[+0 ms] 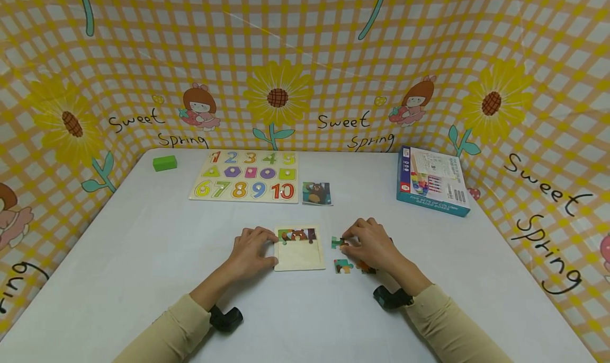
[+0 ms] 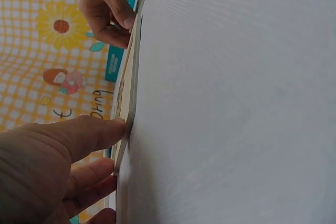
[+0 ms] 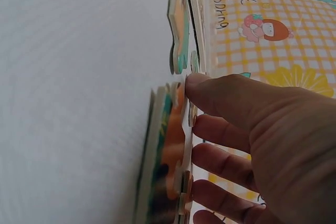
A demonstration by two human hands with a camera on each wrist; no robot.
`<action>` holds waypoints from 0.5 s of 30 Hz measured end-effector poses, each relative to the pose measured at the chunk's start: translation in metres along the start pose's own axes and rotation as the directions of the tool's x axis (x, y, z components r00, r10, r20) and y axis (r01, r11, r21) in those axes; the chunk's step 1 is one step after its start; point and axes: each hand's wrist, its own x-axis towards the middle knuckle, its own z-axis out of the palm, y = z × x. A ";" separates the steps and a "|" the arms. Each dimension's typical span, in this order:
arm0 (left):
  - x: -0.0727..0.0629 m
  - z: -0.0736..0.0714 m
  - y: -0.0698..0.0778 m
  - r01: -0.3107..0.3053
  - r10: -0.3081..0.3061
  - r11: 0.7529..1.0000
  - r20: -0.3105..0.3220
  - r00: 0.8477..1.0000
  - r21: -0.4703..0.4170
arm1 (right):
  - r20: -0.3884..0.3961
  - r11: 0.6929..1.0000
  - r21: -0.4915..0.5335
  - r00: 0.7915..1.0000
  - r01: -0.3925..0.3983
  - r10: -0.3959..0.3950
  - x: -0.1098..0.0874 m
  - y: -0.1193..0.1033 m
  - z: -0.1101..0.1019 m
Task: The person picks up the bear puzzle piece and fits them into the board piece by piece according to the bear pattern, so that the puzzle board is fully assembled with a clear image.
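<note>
My left hand holds the left edge of a square wooden puzzle tray, thumb near its front corner. Along the tray's far side lies a strip of pieces showing a bear's head. My right hand pinches a teal-and-brown puzzle piece between thumb and fingers, low over the table just right of the tray. A teal and orange piece lies nearer me. Brown-orange pieces sit partly hidden under the right palm; in the right wrist view an orange piece stands large beside the thumb.
Behind the tray lie a bear picture card and a number-and-shape board. A green block stands at the far left, a boxed set at the far right. A checked cloth rises behind the white table.
</note>
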 end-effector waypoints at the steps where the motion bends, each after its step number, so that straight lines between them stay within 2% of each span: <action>1: 0.000 0.000 0.000 0.000 0.000 1.000 0.001 1.000 -0.001 | -0.003 1.000 -0.003 1.000 0.004 -0.004 0.000 0.000 0.000; 15: 0.000 0.000 0.000 -0.004 0.004 1.000 -0.003 1.000 0.002 | -0.008 1.000 0.025 1.000 -0.010 0.010 0.000 0.000 0.000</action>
